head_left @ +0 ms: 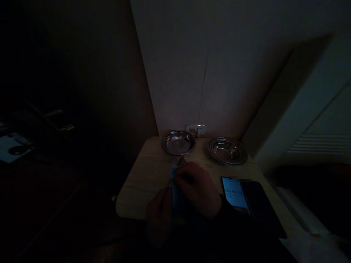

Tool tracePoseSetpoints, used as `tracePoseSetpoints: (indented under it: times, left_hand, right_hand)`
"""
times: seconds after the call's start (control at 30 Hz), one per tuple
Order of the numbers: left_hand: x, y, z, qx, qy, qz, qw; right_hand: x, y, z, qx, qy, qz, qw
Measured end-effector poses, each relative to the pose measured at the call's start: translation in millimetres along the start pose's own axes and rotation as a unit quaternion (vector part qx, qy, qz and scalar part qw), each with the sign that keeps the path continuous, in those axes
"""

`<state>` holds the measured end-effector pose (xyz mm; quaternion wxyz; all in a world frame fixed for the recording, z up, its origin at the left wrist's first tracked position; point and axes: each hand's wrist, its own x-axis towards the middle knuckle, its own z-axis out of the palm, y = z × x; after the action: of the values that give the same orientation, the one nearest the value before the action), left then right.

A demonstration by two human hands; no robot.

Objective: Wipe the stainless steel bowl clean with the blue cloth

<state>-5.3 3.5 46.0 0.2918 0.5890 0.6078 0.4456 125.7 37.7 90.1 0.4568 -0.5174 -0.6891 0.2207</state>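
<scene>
The scene is very dark. My right hand (199, 190) is closed around a blue cloth-like thing (177, 193) over a small wooden table (142, 175). A slim metal tip, perhaps a spoon (181, 160), pokes out above the fingers. My left hand (159, 215) is lower, at the table's near edge, its fingers curled against the same blue thing. Just beyond the hands stand two shiny steel plates, the left plate (178, 142) and the right plate (227, 150).
A phone (236, 193) with a lit screen lies in an open dark case at the table's right. A wall socket (195, 129) sits behind the plates. Dark floor and a dark wall are to the left, a pale cabinet to the right.
</scene>
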Motion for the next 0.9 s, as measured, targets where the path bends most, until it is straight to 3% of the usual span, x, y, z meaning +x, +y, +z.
tracePoseSetpoints:
  times: [0.1, 0.23, 0.37, 0.53, 0.63, 0.77, 0.9]
  left_hand:
    - [0.1, 0.2, 2.4, 0.003, 0.021, -0.006, 1.0]
    - [-0.4, -2.0, 3.0, 0.003, 0.017, 0.001, 1.0]
    - [-0.9, -3.8, 2.7, 0.0, 0.031, 0.004, 1.0]
    - [-0.9, -3.4, 3.3, 0.008, 0.021, -0.002, 1.0]
    - [-0.6, -2.9, 5.1, 0.015, 0.023, 0.003, 1.0]
    - [-0.7, -3.2, 6.1, 0.016, 0.001, 0.003, 1.0]
    - [-2.1, -5.3, 6.2, 0.03, 0.015, 0.012, 0.999]
  right_hand:
    - [5.7, 0.5, -2.5, 0.035, 0.017, 0.069, 0.997]
    - [6.8, -1.0, -2.1, 0.016, -0.009, 0.006, 1.0]
    - [7.4, -2.6, -0.7, 0.037, 0.005, 0.094, 0.995]
    - [7.7, -1.3, -0.1, 0.012, -0.02, 0.013, 1.0]
    - [10.4, 1.5, -2.1, 0.013, 0.013, 0.081, 0.997]
    - [9.0, 2.4, -4.8, 0.027, -0.01, 0.048, 0.998]
    - [11.1, 2.8, -7.4, 0.05, -0.007, 0.117, 0.992]
